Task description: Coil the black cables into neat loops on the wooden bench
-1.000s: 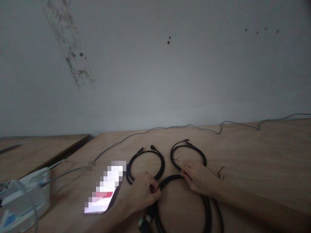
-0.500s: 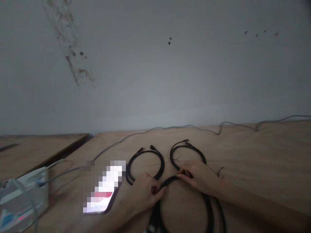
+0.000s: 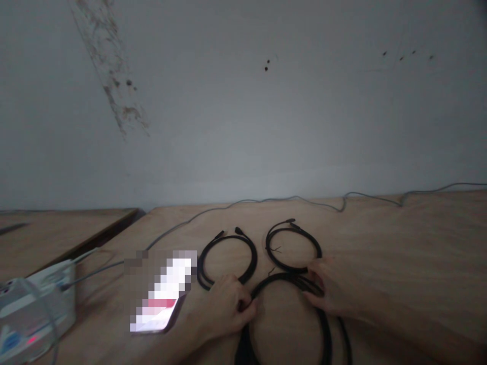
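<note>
Left hand (image 3: 228, 305): fingers curled shut on lower cable coil (image 3: 283, 280). Right hand (image 3: 333, 286): fingers gripping same coil opposite. Two smaller coils (image 3: 227, 257) (image 3: 292, 248) lie just beyond the fingers.

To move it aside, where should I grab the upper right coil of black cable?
Grip the coil at its right arc, where the strands run bundled, coming in from the right with your right hand, the nearer one. The near arc crowds the lower coil.
</note>
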### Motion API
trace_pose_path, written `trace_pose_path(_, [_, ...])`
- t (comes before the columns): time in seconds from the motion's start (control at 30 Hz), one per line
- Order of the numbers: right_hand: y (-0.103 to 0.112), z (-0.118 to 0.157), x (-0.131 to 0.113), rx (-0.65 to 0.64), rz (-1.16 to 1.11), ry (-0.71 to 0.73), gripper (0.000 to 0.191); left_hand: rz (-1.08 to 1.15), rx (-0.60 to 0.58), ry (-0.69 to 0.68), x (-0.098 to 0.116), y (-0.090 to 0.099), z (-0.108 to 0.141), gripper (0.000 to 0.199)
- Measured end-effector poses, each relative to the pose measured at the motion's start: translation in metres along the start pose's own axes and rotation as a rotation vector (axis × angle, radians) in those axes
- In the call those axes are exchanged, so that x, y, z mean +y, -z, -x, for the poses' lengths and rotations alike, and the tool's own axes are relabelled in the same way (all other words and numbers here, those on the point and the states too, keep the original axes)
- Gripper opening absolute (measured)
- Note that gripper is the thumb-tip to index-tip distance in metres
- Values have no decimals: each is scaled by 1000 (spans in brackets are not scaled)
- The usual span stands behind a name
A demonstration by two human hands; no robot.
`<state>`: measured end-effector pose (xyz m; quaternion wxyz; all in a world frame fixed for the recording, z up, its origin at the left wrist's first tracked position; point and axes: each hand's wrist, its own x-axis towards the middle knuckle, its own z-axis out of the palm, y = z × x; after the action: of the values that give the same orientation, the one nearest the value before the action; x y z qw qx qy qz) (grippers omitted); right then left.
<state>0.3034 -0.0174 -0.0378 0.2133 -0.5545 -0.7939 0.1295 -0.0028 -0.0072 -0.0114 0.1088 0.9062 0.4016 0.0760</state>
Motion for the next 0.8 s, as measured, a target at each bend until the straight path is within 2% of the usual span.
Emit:
trace_pose_path(0.13, [0,-2,-14,7,181,-42,21,2,81,89,-2,-1,-3,46])
trace_pose_path(0.27, [-3,-9,-22,8,191,-63,19,30,177,165,-1,3,-4,41])
trace_pose_path(0.43, [-5,-11,-29,-3,163,6,28,39,250,183,-3,2,-5,27])
trace_pose_path(0.63, [2,5,-32,11,274,-42,40,23,238,219,-5,-1,-5,24])
trace_pose_path(0.8, [-1,9,-31,-1,270,-57,27,41,178,238,-3,3,-5,27])
